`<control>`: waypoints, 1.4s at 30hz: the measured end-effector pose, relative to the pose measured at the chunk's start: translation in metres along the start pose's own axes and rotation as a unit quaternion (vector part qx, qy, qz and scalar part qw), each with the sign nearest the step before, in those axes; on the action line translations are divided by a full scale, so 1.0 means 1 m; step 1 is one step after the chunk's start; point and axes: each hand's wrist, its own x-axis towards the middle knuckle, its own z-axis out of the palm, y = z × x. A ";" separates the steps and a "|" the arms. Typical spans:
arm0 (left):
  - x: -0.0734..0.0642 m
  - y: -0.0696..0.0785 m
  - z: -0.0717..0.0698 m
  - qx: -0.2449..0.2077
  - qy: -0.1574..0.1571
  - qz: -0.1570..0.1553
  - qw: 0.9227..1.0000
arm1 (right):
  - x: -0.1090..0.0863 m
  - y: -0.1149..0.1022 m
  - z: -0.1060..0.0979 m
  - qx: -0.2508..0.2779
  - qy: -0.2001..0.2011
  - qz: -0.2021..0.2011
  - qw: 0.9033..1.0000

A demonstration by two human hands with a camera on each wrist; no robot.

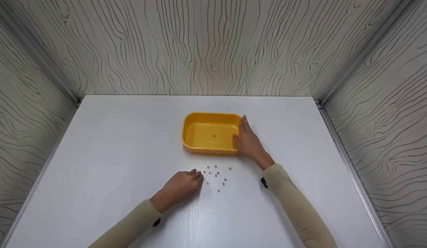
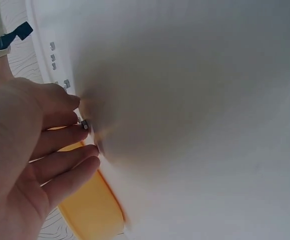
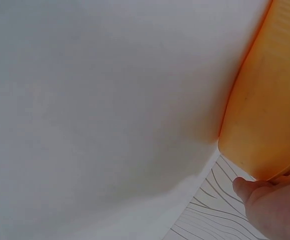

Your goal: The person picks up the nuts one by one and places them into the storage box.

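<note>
In the head view, a yellow plastic tray stands on the white table, with one small nut on its floor. The right hand grips the tray's right end, thumb over the rim and fingers along the outer wall. Several small metal nuts lie scattered in front of the tray. At their left side, the left hand rests low over the table. Its fingertips are right at one nut in the left wrist view, the thumb apart from it.
The white table spreads around the tray and nuts. A wood-grain patterned panel rises behind it, with similar panels at both sides. Metal rails run along the side edges.
</note>
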 end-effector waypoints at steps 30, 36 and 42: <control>0.004 0.007 0.000 0.089 0.011 0.024 0.996 | 0.001 0.002 0.001 0.013 0.003 -0.008 1.000; 0.003 0.011 0.002 0.097 0.015 0.018 0.995 | 0.001 0.002 0.001 0.011 0.000 0.001 1.000; 0.004 0.009 0.002 0.098 0.004 0.029 0.995 | 0.000 0.002 0.002 0.014 0.001 0.011 1.000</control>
